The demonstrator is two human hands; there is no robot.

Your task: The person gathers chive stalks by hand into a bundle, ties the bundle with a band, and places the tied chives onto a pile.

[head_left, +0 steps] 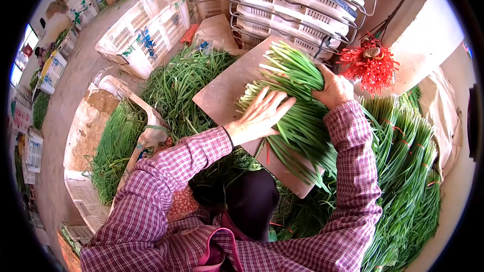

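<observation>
Long green stalks with pale ends point(295, 108) lie in a loose double bunch across a flat board point(217, 95). My left hand point(259, 116) rests on the lower stalks near their pale ends, its fingers spread. On the far side, my right hand point(334, 86) is wrapped round the upper bunch, thumb on top. A thin red tie point(267, 152) shows by the stalks at the board's near edge. Red ties point(370, 65) hang in a thick cluster just right of my right hand.
Tied green bundles point(403, 171) are piled at the right. Loose greens point(186, 78) lie left of the board, with more in a basket point(83, 186). A white crate point(146, 35) and stacked crates in a metal rack point(297, 5) stand beyond.
</observation>
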